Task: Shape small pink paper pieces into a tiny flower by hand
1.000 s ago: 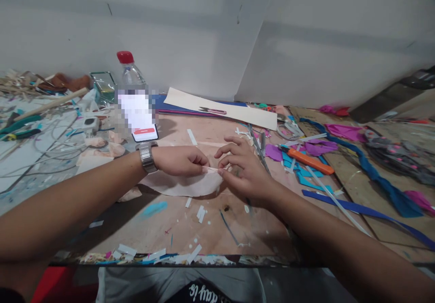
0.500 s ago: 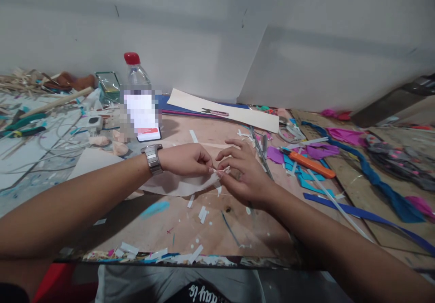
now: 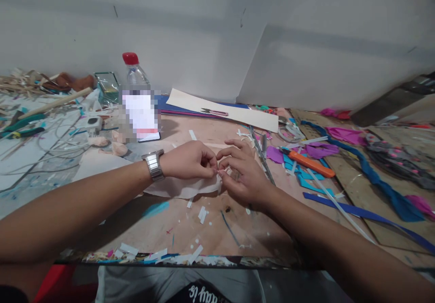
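A thin, pale sheet, paper or cloth, lies partly under my wrists on the wooden tabletop. My left hand, with a metal watch on the wrist, pinches the sheet's right end between thumb and forefinger. Facing it, my right hand grips the same end between thumb and index finger, its other fingers raised and curved. The fingertips of both hands meet there, hiding the pinched bit of the sheet.
A phone leans against a red-capped bottle. Small scissors lie on a cream strip at the back. On the right are an orange cutter and blue strips. Green-handled pliers rest at left.
My left hand has shifted slightly right, closer to my right fingertips. The end of the sheet between them is drawn in, and its lower edge has moved a little.
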Demonstrator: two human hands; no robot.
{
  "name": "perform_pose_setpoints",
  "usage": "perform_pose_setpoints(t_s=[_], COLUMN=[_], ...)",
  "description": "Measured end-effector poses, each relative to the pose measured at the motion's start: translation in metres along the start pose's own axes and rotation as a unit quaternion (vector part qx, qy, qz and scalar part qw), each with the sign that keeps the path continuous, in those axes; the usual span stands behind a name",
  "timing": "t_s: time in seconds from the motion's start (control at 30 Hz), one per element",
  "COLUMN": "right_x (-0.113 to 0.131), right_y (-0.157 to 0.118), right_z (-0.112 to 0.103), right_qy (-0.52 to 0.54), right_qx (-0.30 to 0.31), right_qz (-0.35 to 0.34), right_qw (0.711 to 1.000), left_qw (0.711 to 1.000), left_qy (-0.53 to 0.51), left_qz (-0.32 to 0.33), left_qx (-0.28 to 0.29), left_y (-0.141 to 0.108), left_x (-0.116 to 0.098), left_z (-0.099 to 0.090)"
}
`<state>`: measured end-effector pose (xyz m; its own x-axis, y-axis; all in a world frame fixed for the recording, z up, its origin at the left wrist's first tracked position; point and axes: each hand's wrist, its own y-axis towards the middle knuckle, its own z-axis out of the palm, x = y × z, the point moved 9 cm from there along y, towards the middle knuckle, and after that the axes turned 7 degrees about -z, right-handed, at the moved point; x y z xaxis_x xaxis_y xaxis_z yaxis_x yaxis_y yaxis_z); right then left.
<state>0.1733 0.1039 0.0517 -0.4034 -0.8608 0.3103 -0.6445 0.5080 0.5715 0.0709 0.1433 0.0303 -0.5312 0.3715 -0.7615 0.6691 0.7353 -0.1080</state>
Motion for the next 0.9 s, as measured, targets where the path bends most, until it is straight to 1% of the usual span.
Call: perform_pose_setpoints(t_s=[0.13, 0.3, 0.5, 0.63, 0.73, 0.9], right_x=[-0.001, -0.009, -0.008, 0.0, 0.002, 0.003], right_y=[0.0, -0.004, -0.006, -0.005, -0.005, -0.004], right_z=[0.002, -0.001, -0.004, -0.009, -0.01, -0.01], right_qy=[0.017, 0.003, -0.035, -0.069, -0.081, -0.078], right_qx=[0.016, 0.0, 0.003, -0.013, -0.016, -0.018], right_qz=[0.007, 0.024, 0.032, 0.009, 0.004, 0.005], right_qw=[1.0, 1.0, 0.999, 0.997, 0.997, 0.997], left_qw=[0.999, 0.998, 0.999, 1.0, 1.0, 0.999], left_qy=[0.031, 0.036, 0.03, -0.001, -0.023, -0.028], left_qz=[0.033, 0.039, 0.021, -0.001, 0.001, 0.031], left_qx=[-0.023, -0.022, -0.014, -0.003, -0.002, -0.016], left_y=[-0.003, -0.003, 0.001, 0.002, 0.002, -0.001], left_x=[-0.01, -0.008, 0.003, 0.007, 0.004, -0.006], left_z=[-0.001, 0.0, -0.002, -0.003, -0.003, -0.005])
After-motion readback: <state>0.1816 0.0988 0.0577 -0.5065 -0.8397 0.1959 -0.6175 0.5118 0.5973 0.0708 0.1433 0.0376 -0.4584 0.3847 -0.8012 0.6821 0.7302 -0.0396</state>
